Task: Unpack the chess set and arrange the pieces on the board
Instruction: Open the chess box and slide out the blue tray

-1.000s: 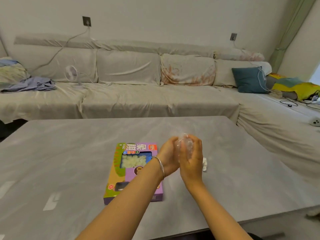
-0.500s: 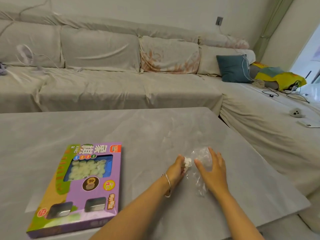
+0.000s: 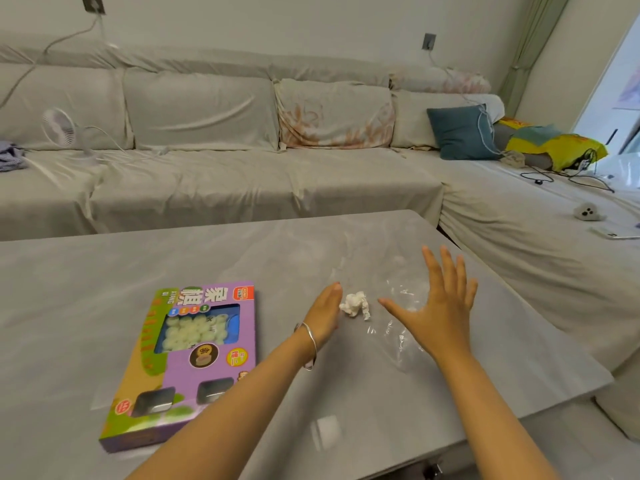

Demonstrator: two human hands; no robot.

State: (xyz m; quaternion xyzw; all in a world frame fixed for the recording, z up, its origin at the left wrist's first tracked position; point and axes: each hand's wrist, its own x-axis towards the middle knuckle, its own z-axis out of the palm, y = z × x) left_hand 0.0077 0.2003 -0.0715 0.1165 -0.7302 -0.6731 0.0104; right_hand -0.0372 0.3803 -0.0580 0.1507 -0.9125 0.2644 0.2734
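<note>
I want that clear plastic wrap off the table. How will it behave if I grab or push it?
The clear plastic wrap looks thin and crinkled, so it will probably flop and crumple rather than hold shape. It seems very light, so a push from the right hand may skid it or leave it clinging to skin. Pinching an edge likely works better than sweeping.

A grey marbled table (image 3: 104, 271) stands before a long sofa (image 3: 207, 181) draped in pale cloth. A small white fan (image 3: 60, 128) sits on the sofa's left seat, its cord running up to a wall socket (image 3: 92, 3). A teal cushion (image 3: 462, 133) leans at the sofa's right corner, beside a yellow bundle (image 3: 557, 147) and black cables (image 3: 568, 176). A green curtain (image 3: 533, 46) hangs at right.
</note>
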